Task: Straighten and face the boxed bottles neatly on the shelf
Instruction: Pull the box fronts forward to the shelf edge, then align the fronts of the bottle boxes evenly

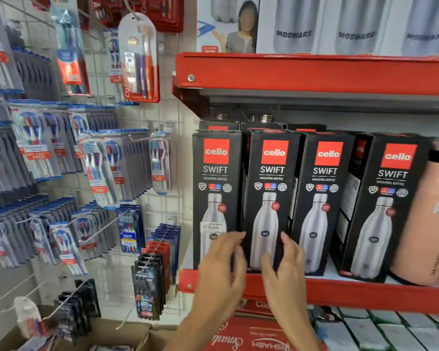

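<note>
Several black Cello Swift bottle boxes stand in a front row on a red shelf (pixel 365 293). The leftmost box (pixel 217 188) faces front. The second box (pixel 270 193) has my hands on its lower part: my left hand (pixel 223 264) lies against its left edge, my right hand (pixel 287 267) against its right edge, fingers spread. The third box (pixel 322 198) and the fourth box (pixel 388 206) are turned slightly, showing their left sides. More boxes stand behind the row, mostly hidden.
A peach-coloured flask (pixel 426 224) stands at the right end of the shelf. White Modware boxes (pixel 352 26) fill the shelf above. Toothbrush packs (pixel 61 160) hang on a wire grid to the left. Red and white boxes (pixel 365 333) lie on the shelf below.
</note>
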Motion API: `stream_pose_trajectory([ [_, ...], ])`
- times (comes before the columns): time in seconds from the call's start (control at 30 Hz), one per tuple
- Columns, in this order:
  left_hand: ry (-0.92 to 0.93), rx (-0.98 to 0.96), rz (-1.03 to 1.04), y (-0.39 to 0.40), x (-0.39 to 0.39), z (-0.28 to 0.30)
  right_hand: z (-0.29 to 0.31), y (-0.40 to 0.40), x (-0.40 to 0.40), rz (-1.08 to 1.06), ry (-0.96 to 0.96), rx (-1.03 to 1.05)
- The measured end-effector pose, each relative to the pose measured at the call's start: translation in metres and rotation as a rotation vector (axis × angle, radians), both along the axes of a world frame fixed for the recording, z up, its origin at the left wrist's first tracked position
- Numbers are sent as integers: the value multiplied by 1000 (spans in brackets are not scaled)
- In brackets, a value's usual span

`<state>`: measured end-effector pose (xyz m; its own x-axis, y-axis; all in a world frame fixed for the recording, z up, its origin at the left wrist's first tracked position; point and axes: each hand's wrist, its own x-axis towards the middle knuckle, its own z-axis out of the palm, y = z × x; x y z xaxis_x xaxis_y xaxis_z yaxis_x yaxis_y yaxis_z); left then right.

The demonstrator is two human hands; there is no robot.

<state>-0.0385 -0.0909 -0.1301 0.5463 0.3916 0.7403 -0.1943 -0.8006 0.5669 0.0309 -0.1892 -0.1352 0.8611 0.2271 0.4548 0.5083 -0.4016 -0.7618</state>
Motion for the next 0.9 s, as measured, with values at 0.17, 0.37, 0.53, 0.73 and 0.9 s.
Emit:
stream_pose_trajectory([
  [0.17, 357, -276, -109, -29, 24, -12, 1, -10, 8, 102, 163, -144],
  [0.37, 242, -489, -81, -36, 19, -6, 0, -21, 8, 153, 174, -185],
  [0.53, 259, -450, -47, -41, 3, -11, -2, -39, -4, 211, 147, -160],
  [0.73, 302, -248, 13, -40, 2, 2, 2, -47, 3, 247, 97, -164],
  [0.9, 73, -124, 79, -59, 20, 15, -1, -62, 36, 23, -83, 115],
])
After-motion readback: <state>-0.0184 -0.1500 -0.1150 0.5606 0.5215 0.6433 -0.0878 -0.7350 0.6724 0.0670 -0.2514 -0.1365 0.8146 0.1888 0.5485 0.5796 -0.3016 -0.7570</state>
